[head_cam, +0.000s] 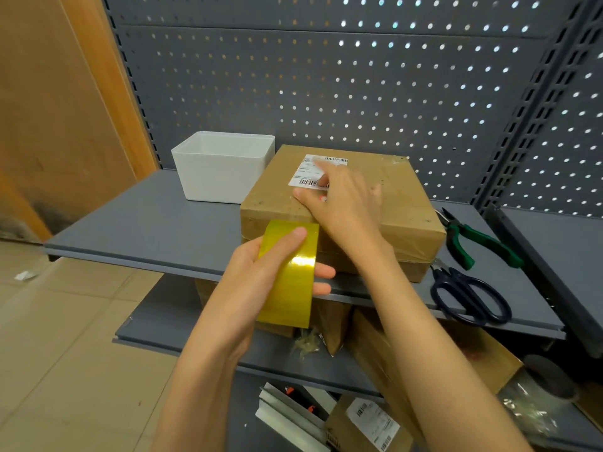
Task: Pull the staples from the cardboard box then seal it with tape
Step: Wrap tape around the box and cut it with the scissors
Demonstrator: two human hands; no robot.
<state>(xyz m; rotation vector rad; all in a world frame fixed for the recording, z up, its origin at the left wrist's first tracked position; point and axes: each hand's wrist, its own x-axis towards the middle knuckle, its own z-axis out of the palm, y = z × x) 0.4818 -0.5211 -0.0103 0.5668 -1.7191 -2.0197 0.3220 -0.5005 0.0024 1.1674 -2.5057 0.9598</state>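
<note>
A brown cardboard box [385, 197] with a white shipping label [306, 172] lies on the grey shelf [156, 223]. My left hand [270, 265] grips a yellow-brown roll of tape [290, 275] just in front of the box's near side, thumb on the roll's face. A clear strip of tape runs from the roll up over the box's front edge. My right hand [339, 203] rests flat on the box top by the label, fingers straight, pressing the tape down.
A white plastic bin [222, 168] stands left of the box. Green-handled pliers [473, 239] and dark blue scissors [470, 295] lie to the right on the shelf. A pegboard wall rises behind. More cardboard boxes [424, 353] and packaging fill the lower shelves.
</note>
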